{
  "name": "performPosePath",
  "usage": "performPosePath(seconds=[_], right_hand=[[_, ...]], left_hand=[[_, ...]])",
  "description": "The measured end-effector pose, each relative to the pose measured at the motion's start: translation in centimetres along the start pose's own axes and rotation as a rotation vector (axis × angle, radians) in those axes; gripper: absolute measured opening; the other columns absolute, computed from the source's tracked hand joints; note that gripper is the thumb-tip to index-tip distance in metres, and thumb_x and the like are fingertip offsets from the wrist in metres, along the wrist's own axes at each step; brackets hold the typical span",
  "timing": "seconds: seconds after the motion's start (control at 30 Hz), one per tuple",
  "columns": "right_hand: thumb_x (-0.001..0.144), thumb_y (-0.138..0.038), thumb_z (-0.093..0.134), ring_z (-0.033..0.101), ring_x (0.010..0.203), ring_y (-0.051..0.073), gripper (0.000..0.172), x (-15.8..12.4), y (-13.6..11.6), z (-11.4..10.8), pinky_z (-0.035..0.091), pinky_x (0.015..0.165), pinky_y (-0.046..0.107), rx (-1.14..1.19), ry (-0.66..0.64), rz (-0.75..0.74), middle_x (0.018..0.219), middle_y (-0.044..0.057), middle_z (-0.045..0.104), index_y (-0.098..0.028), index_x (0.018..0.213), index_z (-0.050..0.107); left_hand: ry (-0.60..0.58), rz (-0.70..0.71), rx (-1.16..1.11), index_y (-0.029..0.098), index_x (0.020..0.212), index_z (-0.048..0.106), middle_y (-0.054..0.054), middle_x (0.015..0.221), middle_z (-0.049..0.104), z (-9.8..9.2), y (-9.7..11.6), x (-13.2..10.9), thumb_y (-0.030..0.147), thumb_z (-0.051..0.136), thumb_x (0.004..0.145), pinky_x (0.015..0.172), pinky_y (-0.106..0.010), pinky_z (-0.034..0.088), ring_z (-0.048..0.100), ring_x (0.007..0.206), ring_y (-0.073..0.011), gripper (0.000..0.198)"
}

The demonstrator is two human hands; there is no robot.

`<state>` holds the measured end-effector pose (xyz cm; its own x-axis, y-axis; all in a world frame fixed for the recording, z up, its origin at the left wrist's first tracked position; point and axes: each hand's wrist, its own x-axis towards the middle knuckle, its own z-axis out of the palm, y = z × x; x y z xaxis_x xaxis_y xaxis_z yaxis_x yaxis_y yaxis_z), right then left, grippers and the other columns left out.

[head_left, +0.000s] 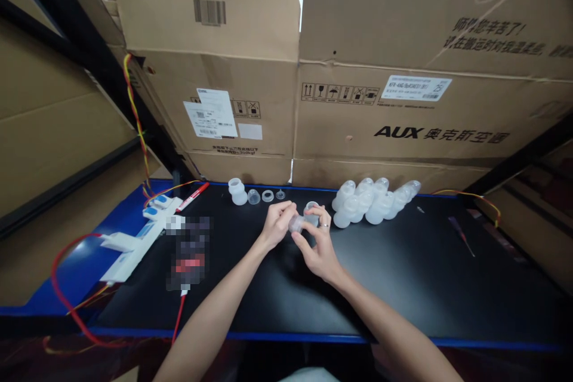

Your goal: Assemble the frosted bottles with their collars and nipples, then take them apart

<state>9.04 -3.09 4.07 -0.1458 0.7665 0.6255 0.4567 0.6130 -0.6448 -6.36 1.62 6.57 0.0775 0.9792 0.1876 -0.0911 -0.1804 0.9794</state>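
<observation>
Both my hands meet over the middle of the black table mat (403, 274). My left hand (276, 224) pinches a small clear plastic part (296, 224) from the left. My right hand (317, 242), a ring on one finger, grips the same part and a translucent cup-shaped piece (311, 209) from the right. Fingers of both hands are curled round the pieces. A row of small loose parts (253, 194) lies just behind the hands: a white bottle-shaped piece, a clear cap, a ring and a tiny cone.
A cluster of several translucent white bottles (373, 202) lies on its side at the back right. A white power strip (134, 245), a red marker (193, 197) and red-yellow wires (67, 286) sit at the left. A small screwdriver (461, 237) lies far right. Cardboard boxes (403, 71) wall the back.
</observation>
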Motion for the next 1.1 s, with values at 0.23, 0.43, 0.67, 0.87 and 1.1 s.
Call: performPosePath(seconds=[0.23, 0.43, 0.67, 0.87, 1.1], right_hand=[[0.102, -0.034, 0.066, 0.046, 0.142, 0.035, 0.015, 0.2, 0.2, -0.3, 0.022, 0.131, 0.071, 0.009, -0.020, 0.018, 0.133, 0.012, 0.053, -0.028, 0.110, 0.077], [0.103, -0.037, 0.066, 0.046, 0.140, 0.033, 0.017, 0.3, 0.0, -0.7, 0.032, 0.129, 0.062, 0.058, -0.059, 0.048, 0.133, 0.012, 0.050, -0.028, 0.111, 0.078], [0.104, -0.038, 0.066, 0.044, 0.141, 0.033, 0.019, 0.6, -0.2, -1.3, 0.031, 0.129, 0.061, 0.095, -0.099, 0.059, 0.134, 0.012, 0.048, -0.027, 0.114, 0.079], [0.103, -0.035, 0.070, 0.042, 0.146, 0.036, 0.015, 0.4, 0.1, -2.0, 0.026, 0.131, 0.066, 0.068, -0.071, -0.063, 0.134, 0.012, 0.048, -0.026, 0.111, 0.077], [0.102, -0.025, 0.069, 0.050, 0.142, 0.036, 0.013, 0.3, 1.0, -2.1, 0.023, 0.131, 0.072, -0.077, 0.027, -0.268, 0.131, 0.012, 0.054, -0.025, 0.114, 0.074]], left_hand=[[0.014, 0.006, 0.040, 0.019, 0.059, 0.055, 0.002, 0.054, 0.046, -0.1, 0.3, 0.2, 0.069, 0.068, 0.088, 0.049, -0.026, 0.026, 0.037, 0.049, -0.0101, 0.059], [-0.006, -0.020, 0.044, 0.018, 0.059, 0.058, 0.002, 0.053, 0.045, -0.1, 0.5, 0.1, 0.066, 0.070, 0.086, 0.048, -0.026, 0.026, 0.037, 0.049, -0.0099, 0.056], [0.048, -0.086, 0.098, 0.018, 0.056, 0.055, 0.003, 0.053, 0.044, 0.0, 1.3, 0.2, 0.062, 0.071, 0.082, 0.050, -0.025, 0.027, 0.036, 0.051, -0.0091, 0.053], [-0.062, -0.287, 0.002, 0.021, 0.058, 0.044, 0.006, 0.054, 0.035, 0.3, 2.6, -0.4, 0.061, 0.075, 0.079, 0.047, -0.024, 0.021, 0.028, 0.048, -0.0068, 0.055], [0.022, -0.170, 0.091, 0.020, 0.058, 0.047, 0.005, 0.055, 0.039, 0.4, 1.6, -0.6, 0.072, 0.068, 0.086, 0.049, -0.025, 0.025, 0.033, 0.050, -0.0086, 0.063]])
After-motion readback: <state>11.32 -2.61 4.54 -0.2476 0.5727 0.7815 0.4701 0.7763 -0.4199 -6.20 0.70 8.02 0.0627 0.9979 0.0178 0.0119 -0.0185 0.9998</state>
